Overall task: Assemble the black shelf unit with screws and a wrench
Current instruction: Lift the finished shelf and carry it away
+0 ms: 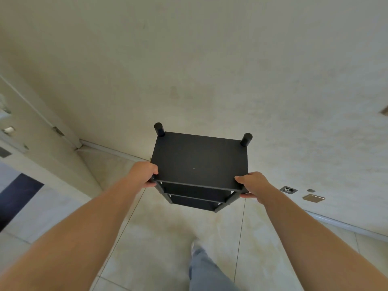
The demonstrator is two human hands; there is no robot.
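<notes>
Two bare hands hold a black shelf unit (pixel 199 160) upright, close to a pale wall (pixel 210 59). The left hand (pixel 143 173) has its grip curled round the near left corner post, and the right hand (pixel 253 185) grips the near right one. Two round post tops (pixel 159 129) stand at the far corners. Below, pale floor tiles (pixel 168 227) and a grey trouser leg (pixel 205 269) show.

— What did the black shelf unit (pixel 199 162) look like?
— Matte black, three flat boards stacked on round posts, two post ends standing up above the far corners of the top board.
— And its pose?
— Upright, seen from above, close to the pale wall; whether its feet touched the tiled floor was hidden.
</notes>
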